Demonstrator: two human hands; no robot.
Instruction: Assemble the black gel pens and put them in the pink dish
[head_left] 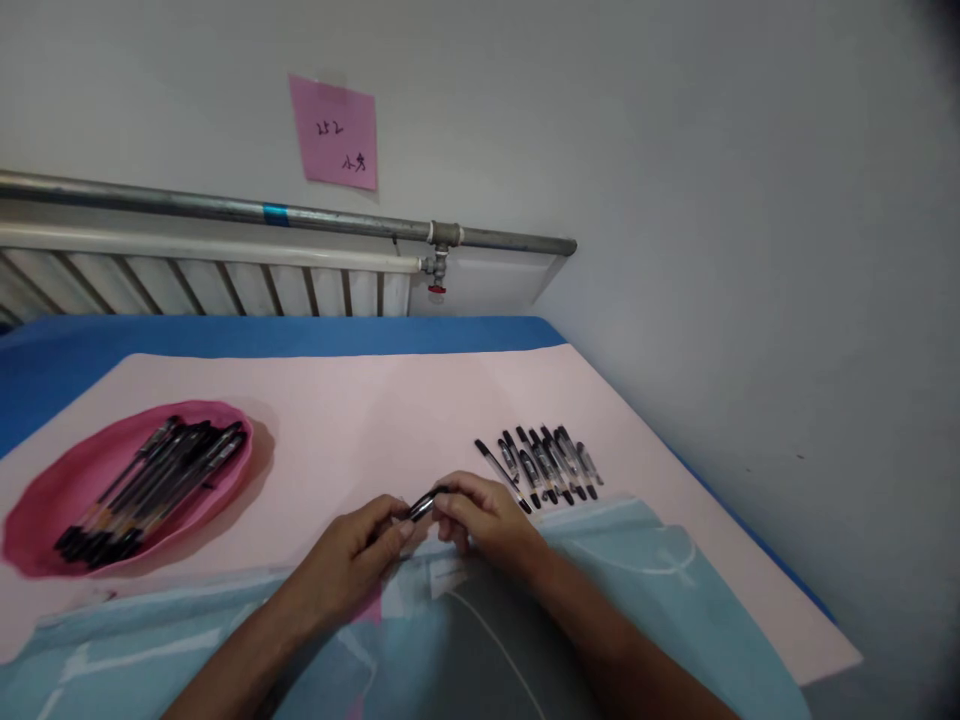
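Between my two hands, over the near edge of the pink mat, is a dark pen (424,503), tilted up to the right. The fingers of my left hand (358,545) pinch its lower left end. My right hand (484,515) closes on the upper right end, its fingertips hiding that tip. Just right of my right hand lies a group of several capped black pens (551,465), side by side on the mat. Farther left, a pink oval basket (37,510) holds a heap of similar black pens (161,480).
The pink mat (337,400) lies on a blue surface (300,340). Light blue cloth (637,560) covers the near edge. Behind are a radiator (225,285), a metal pipe (187,203) and a red-handled valve (437,289). A wall (787,250) rises on the right.
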